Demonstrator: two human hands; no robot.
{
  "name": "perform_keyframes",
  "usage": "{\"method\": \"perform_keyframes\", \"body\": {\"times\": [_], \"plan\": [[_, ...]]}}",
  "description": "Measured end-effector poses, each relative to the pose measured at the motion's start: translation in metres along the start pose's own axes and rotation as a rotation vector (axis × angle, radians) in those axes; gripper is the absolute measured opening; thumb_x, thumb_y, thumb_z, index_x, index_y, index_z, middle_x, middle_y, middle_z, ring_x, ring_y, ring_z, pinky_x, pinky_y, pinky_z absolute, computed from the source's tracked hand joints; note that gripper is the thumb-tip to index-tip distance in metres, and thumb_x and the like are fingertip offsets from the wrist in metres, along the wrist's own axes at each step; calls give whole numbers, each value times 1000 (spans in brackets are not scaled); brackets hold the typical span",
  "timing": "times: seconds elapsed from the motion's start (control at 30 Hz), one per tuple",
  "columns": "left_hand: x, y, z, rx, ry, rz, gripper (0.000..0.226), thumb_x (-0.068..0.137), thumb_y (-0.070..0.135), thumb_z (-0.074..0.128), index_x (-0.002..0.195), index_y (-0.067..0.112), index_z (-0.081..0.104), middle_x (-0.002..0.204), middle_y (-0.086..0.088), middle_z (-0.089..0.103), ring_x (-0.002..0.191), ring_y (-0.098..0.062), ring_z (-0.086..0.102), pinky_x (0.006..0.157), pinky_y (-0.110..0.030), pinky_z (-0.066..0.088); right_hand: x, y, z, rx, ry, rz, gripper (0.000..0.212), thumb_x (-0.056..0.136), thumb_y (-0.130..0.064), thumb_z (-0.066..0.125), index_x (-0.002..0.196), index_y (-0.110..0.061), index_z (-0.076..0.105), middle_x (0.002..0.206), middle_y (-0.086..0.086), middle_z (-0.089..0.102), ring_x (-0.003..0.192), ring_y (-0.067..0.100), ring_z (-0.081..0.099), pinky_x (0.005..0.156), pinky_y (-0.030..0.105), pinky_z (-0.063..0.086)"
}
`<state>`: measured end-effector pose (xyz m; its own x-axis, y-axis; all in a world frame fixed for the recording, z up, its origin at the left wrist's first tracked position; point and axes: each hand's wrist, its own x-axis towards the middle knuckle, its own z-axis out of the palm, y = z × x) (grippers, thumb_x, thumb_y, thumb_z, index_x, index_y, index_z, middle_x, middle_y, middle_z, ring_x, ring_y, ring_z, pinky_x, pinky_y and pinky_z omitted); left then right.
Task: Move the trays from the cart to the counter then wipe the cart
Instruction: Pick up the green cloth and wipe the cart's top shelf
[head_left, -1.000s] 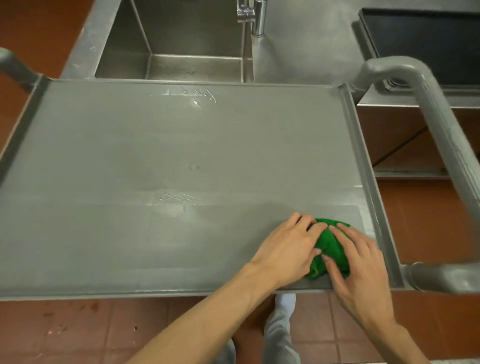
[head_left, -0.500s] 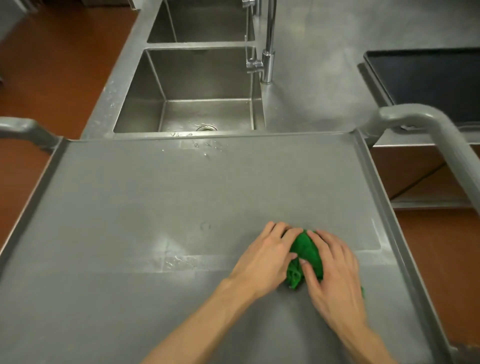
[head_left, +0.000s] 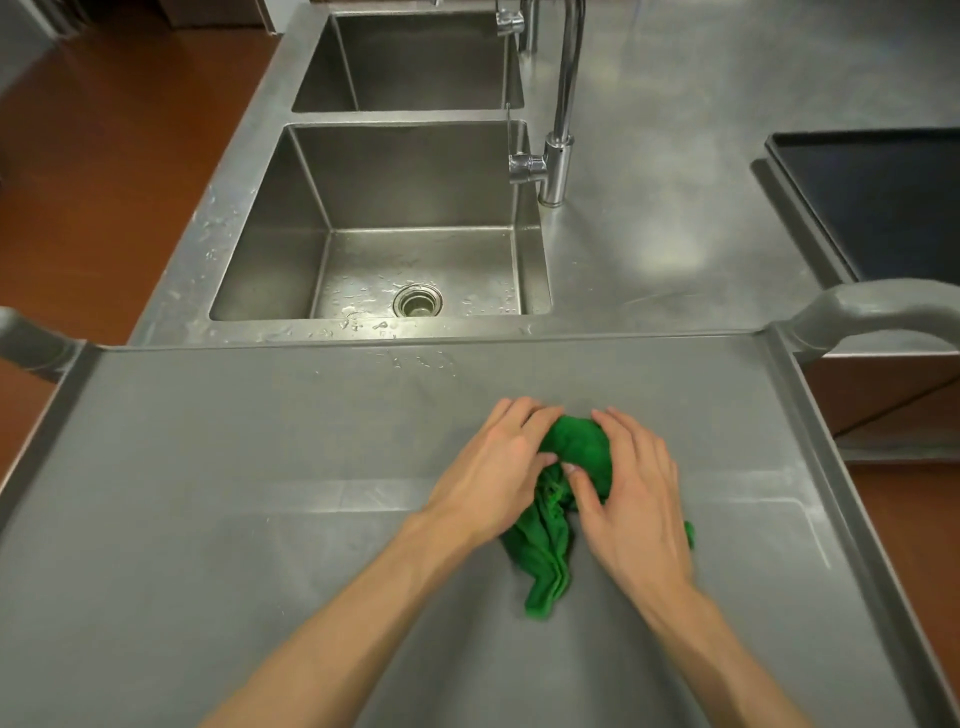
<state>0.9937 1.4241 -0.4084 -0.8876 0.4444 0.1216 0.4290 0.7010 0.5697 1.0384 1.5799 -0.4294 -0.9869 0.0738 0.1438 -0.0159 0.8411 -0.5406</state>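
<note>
A crumpled green cloth (head_left: 551, 551) lies on the grey metal top of the cart (head_left: 208, 519), right of its middle. My left hand (head_left: 493, 478) and my right hand (head_left: 634, 499) both press down on the cloth with fairly straight fingers, side by side, thumbs meeting over it. A tail of the cloth trails toward me between my wrists. A dark tray (head_left: 883, 202) sits on the steel counter (head_left: 665, 208) at the far right.
Beyond the cart's far edge is a double steel sink (head_left: 405, 208) with a tall tap (head_left: 558, 130). Grey cart handles (head_left: 872, 312) curve up at both far corners. A raised rim runs along the cart's right side. Red-brown floor lies left and right.
Both hands have slid the cloth away from me, from the cart's near right corner toward its middle. My view has tilted up, showing more of the sink and counter.
</note>
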Motion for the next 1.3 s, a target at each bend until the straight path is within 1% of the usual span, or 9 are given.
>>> {"method": "perform_keyframes", "body": {"times": [0.2,0.3,0.43,0.5,0.63,0.73,0.9,1.03,1.3], "plan": [[27,-49,-21,12,53,17,48,88,3,62,134,6,53,123,-12,59,114,-27,46,101,-23,29,48,-26,28,58,18,56,61,86,-28,70,138,-6,47,148,10,45,136,26,40,114,33,29],[31,-71,-33,0,82,29,50,86,2,63,135,8,55,121,-11,61,109,-26,46,97,-24,31,64,-43,40,38,10,81,66,85,-31,72,140,-6,46,155,10,35,141,25,32,113,34,30],[31,-101,-51,-7,119,14,51,88,3,61,137,13,54,118,-9,60,105,-24,43,94,-24,32,83,-67,60,23,54,46,61,82,-33,74,134,-8,54,139,15,41,130,31,41,106,39,38],[29,-118,-62,-1,138,-1,49,89,3,61,136,15,54,118,-8,59,105,-22,42,94,-23,32,91,-81,71,34,44,52,60,82,-37,74,133,-11,56,127,14,42,122,30,42,102,38,41],[19,-149,-85,23,170,-19,49,89,1,60,135,16,56,118,-6,59,103,-18,39,91,-17,28,100,-114,99,-74,89,3,58,84,-47,67,134,-20,57,114,9,49,116,27,41,100,45,40],[7,-171,-102,47,196,-37,51,87,-2,60,134,17,57,117,-6,60,103,-18,39,91,-16,26,100,-142,117,-136,102,-3,58,85,-52,63,137,-28,54,121,4,52,120,26,41,98,45,37],[-26,-208,-131,82,224,-91,53,86,-4,59,135,16,56,119,-6,60,104,-27,45,94,-27,34,96,-188,150,-56,30,-57,61,88,-48,60,142,-24,46,134,6,46,125,26,38,104,39,32],[-54,-240,-154,140,245,-127,51,84,-4,61,132,13,57,118,-8,60,104,-29,47,92,-25,33,95,-227,174,-26,-33,-120,65,88,-49,58,145,-22,42,139,6,44,131,27,34,109,38,28],[-113,-301,-201,204,310,-244,48,85,-1,61,131,11,57,119,-9,60,105,-30,48,93,-37,38,92,-306,224,9,-125,-240,63,88,-48,58,144,-21,43,138,6,45,131,27,35,111,39,28]]}}
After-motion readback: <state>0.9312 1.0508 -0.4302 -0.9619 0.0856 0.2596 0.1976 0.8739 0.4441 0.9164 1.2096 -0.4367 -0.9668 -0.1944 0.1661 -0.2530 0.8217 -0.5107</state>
